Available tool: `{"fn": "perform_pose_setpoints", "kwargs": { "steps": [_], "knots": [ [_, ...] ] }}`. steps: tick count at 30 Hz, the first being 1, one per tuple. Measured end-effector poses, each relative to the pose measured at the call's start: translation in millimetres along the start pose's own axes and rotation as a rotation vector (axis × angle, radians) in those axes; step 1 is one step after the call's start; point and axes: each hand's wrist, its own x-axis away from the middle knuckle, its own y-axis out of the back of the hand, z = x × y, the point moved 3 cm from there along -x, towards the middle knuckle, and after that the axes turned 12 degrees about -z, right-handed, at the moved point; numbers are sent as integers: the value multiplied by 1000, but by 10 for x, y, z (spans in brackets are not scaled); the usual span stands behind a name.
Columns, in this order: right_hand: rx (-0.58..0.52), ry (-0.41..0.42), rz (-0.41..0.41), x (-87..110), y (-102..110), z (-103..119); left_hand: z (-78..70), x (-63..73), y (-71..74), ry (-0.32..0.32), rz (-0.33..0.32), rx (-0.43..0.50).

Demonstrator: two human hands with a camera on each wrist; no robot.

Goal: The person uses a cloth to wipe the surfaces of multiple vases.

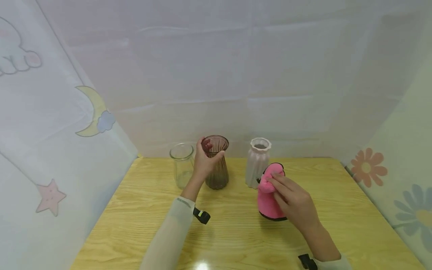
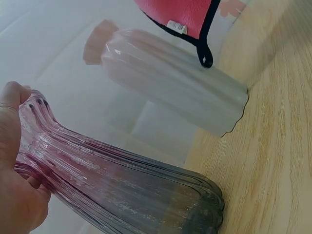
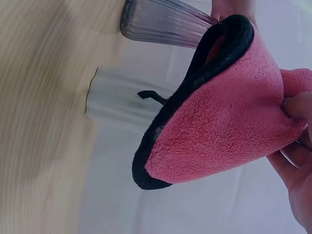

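Observation:
My left hand [image 1: 205,162] grips the flared rim of a purple-tinted ribbed glass vase [image 1: 217,174], thumb on the near side. In the left wrist view the vase [image 2: 122,180] stands with its smoky base at the wooden table. My right hand [image 1: 298,202] pinches a folded pink cleaning cloth [image 1: 270,204] with black edging, held up above the table. The right wrist view shows the fluffy cloth [image 3: 219,122] bunched between thumb and fingers, its black hanging loop dangling. Behind the cloth stands a pale pink fluted vase [image 1: 255,165], partly covered by it in the head view.
A clear glass jar [image 1: 182,168] stands left of the purple vase, near my left wrist. The wooden table [image 1: 135,217] ends at the back against a pale sheet wall [image 1: 202,75]. Printed side walls flank it, with a moon [image 1: 92,112] and flowers [image 1: 368,167].

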Motion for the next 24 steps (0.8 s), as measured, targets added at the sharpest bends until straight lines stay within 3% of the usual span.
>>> {"fn": "perform_pose_setpoints", "kwargs": {
  "steps": [7, 11, 15, 19, 24],
  "knots": [
    [30, 7, 0, -6, 151, -77, -7, -18, -31, 5, -12, -12],
    [46, 7, 1, -5, 211, -119, -19, -28, -7, -16, -27, 35],
    [66, 10, 0, 2, 267, -166, -110, -23, 24, -111, -53, 6],
    [79, 15, 3, 3, 328, -217, -323, 7, 19, -263, -82, -65],
    [98, 24, 4, -34, 382, -301, -669, 59, -132, -403, -11, -75]
  ]
}}
